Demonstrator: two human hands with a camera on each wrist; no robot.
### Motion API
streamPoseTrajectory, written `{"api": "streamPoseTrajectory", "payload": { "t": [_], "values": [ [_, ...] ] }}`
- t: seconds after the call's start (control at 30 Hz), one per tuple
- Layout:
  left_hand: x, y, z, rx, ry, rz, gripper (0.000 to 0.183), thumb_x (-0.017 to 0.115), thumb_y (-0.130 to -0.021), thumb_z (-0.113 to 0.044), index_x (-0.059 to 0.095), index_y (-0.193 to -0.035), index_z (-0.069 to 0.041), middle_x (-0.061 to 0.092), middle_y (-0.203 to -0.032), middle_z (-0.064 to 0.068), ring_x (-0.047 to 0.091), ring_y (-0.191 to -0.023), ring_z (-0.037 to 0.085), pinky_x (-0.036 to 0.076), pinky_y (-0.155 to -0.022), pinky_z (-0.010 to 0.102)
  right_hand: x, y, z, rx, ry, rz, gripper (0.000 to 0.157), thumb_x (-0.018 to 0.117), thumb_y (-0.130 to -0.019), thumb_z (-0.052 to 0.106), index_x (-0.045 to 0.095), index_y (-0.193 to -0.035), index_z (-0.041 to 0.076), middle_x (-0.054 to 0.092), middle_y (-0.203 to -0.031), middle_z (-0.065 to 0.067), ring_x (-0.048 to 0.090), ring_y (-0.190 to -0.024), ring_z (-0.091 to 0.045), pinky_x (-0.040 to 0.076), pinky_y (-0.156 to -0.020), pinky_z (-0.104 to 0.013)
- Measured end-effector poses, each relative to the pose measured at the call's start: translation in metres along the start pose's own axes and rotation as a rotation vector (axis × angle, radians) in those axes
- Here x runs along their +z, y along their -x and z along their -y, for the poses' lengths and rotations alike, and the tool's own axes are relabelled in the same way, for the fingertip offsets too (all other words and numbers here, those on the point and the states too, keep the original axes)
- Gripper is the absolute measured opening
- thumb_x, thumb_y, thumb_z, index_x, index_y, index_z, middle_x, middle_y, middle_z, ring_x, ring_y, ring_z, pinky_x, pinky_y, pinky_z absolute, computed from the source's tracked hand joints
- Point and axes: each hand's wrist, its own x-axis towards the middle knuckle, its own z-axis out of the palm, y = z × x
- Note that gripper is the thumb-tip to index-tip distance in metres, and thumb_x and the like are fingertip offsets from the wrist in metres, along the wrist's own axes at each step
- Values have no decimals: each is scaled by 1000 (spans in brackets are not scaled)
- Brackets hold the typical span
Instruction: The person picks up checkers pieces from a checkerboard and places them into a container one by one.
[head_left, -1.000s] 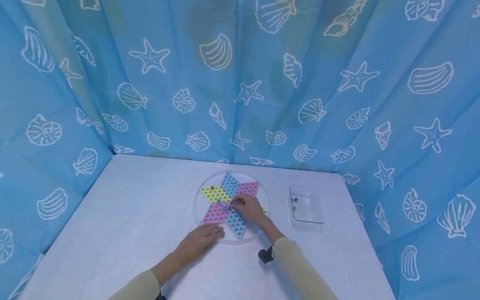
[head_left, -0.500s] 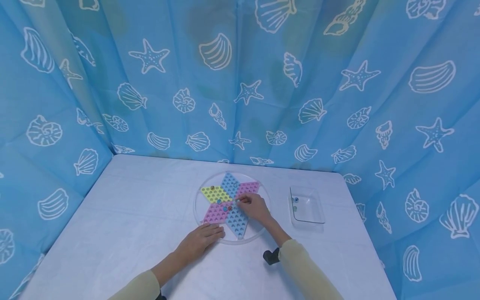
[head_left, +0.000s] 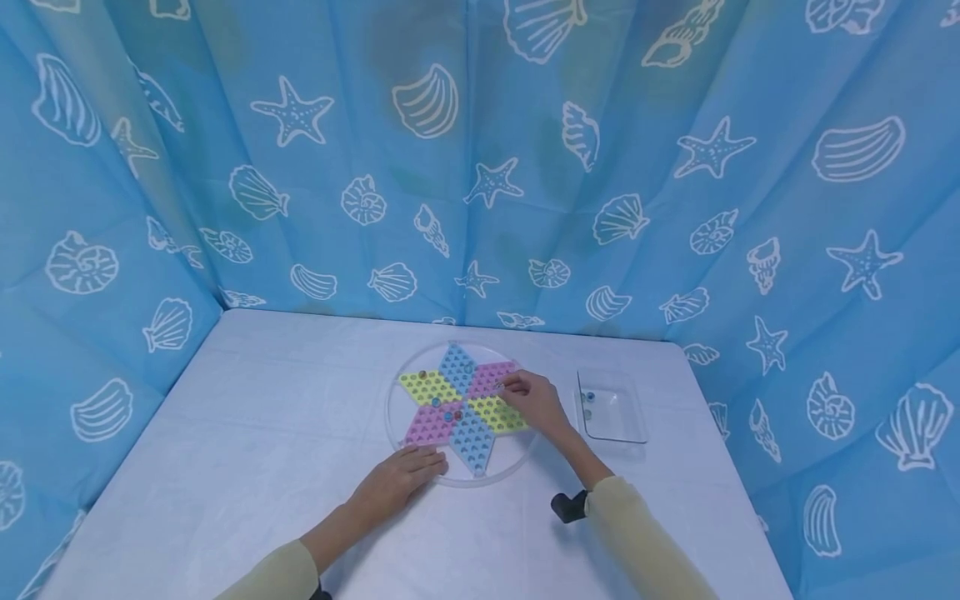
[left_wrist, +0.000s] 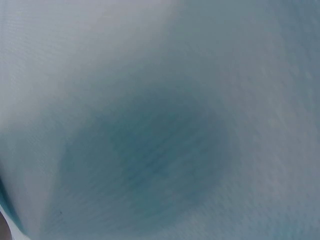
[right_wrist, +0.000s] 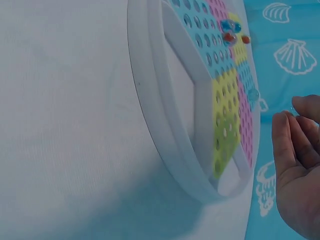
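Note:
A round Chinese checkers board (head_left: 417,463) with a pink, yellow and blue star lies on the table. Several marbles sit in its holes, among them a blue marble (head_left: 437,402) and a red marble (right_wrist: 229,37). Over the right part of the star, my right hand (head_left: 534,402) pinches a small clear marble (right_wrist: 292,111) between thumb and fingers. My left hand (head_left: 401,481) rests with relaxed fingers at the board's near left rim. Only cloth, blurred, fills most of the left wrist view.
Right of the board stands a clear square container (head_left: 636,421) with several marbles at its left side. A white cloth (head_left: 247,433) covers the table. Behind and at both sides hangs a blue curtain (head_left: 337,225) with shell prints.
My right hand has moved right and slightly up from the star's middle, with the clear marble in its fingers, uncovering the yellow point below it. The left hand stays put.

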Motion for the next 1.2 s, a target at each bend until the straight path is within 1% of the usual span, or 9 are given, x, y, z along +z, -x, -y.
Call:
{"api": "streamPoseTrajectory", "payload": {
  "t": [0.1, 0.2, 0.37, 0.53, 0.8, 0.93, 1.03, 1.13, 1.2],
  "values": [
    [0, 0, 0, -1, 3, -2, 33, 71, -87, -7, 71, -120, -6, 69, -124, 8, 64, -115, 24, 50, -102, 44, -10, 1, -2, 18, -9, -18, 23, 70, -94, 16, 69, -114, 4, 71, -102, -6, 68, -96, -23, 59, -87, -37],
    [-1, 0, -1, -8, 7, 1, 33, 72, -87, -7, 71, -120, -6, 69, -124, 8, 64, -116, 24, 50, -103, 44, -19, 1, -5, 54, -5, -35, 23, 70, -94, 18, 69, -114, 7, 71, -102, -5, 68, -96, -21, 60, -85, -35],
    [-2, 0, -1, -14, 13, 9, 33, 73, -87, -6, 71, -120, -6, 69, -124, 8, 64, -116, 24, 50, -103, 44, -33, 4, -6, 86, -18, -53, 23, 69, -94, 20, 68, -114, 9, 71, -104, -6, 68, -97, -21, 60, -85, -36],
    [-1, 0, -2, -21, 21, 13, 34, 74, -87, -5, 70, -120, -6, 68, -124, 8, 64, -116, 24, 50, -103, 44, -48, 6, -13, 106, -20, -72, 22, 67, -95, 20, 67, -115, 9, 70, -107, -7, 68, -99, -23, 60, -87, -37],
    [0, 0, -1, -6, 18, -8, 33, 74, -86, -6, 71, -120, -6, 68, -124, 8, 64, -116, 24, 50, -102, 44, -75, 14, -25, 103, -7, -104, 24, 67, -96, 21, 67, -116, 8, 70, -108, -9, 68, -100, -25, 59, -88, -41],
    [0, 0, -1, 4, 32, -22, 33, 72, -87, -6, 71, -119, -5, 69, -123, 9, 64, -115, 25, 51, -101, 45, -86, 17, -35, 92, -13, -114, 25, 66, -97, 21, 67, -117, 7, 70, -108, -10, 68, -99, -25, 59, -87, -39],
    [-1, -1, -2, 4, 47, -26, 31, 69, -88, -7, 71, -119, -5, 69, -123, 10, 65, -114, 26, 51, -101, 45, -93, 20, -43, 81, -11, -130, 25, 67, -97, 21, 67, -117, 6, 70, -108, -11, 67, -99, -26, 58, -86, -37],
    [-2, -1, -2, -2, 63, -28, 29, 65, -90, -8, 71, -119, -4, 69, -123, 11, 65, -114, 27, 51, -101, 46, -99, 24, -49, 84, -6, -149, 24, 66, -97, 19, 67, -117, 5, 70, -108, -12, 67, -101, -27, 57, -86, -36],
    [-2, -1, -2, -3, 56, -24, 29, 65, -90, -8, 71, -119, -5, 69, -123, 10, 64, -114, 27, 51, -101, 46, -102, 26, -54, 94, 4, -160, 24, 66, -97, 19, 67, -116, 5, 70, -108, -12, 66, -102, -27, 57, -85, -35]
  ]
}}
